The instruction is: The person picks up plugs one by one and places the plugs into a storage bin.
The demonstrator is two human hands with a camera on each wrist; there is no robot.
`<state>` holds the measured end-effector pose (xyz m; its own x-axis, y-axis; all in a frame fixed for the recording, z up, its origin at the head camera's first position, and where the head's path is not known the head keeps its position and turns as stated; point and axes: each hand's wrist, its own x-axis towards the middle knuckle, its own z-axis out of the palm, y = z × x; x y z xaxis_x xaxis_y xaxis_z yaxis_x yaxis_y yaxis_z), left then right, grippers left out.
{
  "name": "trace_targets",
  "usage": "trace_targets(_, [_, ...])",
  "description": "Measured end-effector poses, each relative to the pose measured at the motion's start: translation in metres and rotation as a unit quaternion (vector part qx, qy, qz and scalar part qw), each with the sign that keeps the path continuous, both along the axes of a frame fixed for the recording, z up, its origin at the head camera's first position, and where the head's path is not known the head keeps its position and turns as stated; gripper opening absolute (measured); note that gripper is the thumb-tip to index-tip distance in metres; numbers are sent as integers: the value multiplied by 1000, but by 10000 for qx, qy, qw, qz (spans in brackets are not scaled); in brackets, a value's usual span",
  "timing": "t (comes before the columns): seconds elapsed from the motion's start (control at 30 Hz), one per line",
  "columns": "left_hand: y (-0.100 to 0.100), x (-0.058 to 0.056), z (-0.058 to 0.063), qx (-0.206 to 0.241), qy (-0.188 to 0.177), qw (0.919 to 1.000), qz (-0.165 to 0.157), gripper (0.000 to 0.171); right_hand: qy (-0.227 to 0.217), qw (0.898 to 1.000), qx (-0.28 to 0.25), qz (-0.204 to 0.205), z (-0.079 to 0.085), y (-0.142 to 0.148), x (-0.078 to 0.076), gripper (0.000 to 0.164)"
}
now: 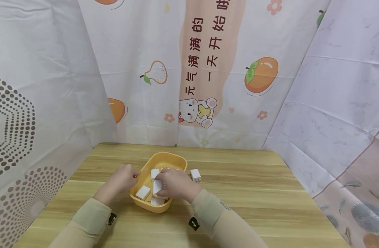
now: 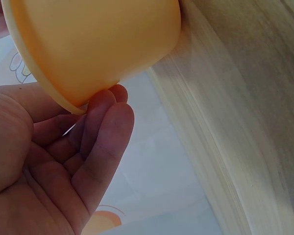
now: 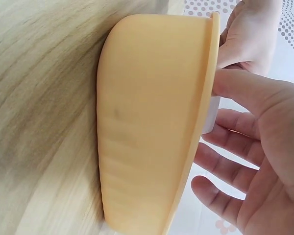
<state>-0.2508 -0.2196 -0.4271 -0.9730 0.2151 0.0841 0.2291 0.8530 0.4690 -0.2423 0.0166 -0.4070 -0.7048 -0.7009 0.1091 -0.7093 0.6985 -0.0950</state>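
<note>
A yellow plastic basin (image 1: 173,159) sits on the table, with several white charger plugs inside, one of them a plug (image 1: 142,193) near its left wall. My left hand (image 1: 124,179) pinches the basin's left rim between thumb and curled fingers; the left wrist view shows the fingertips against the basin wall (image 2: 112,39). Over the basin, my right hand (image 1: 178,184) holds a white charger plug (image 1: 157,188) between thumb and fingers. In the right wrist view only a sliver of that plug (image 3: 211,115) shows above the rim.
Just right of the basin, a loose white charger plug (image 1: 195,174) lies on the wooden table (image 1: 245,199) with its prongs toward me. A printed curtain (image 1: 226,134) hangs behind the table's back edge, and more cloth hangs on both sides.
</note>
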Motion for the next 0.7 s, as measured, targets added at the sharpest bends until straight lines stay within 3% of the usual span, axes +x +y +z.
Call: trace_targets(0.7, [2,0,1,45,-232,9995,191,31,-229,9997,-110,-53,1,4,-2,42])
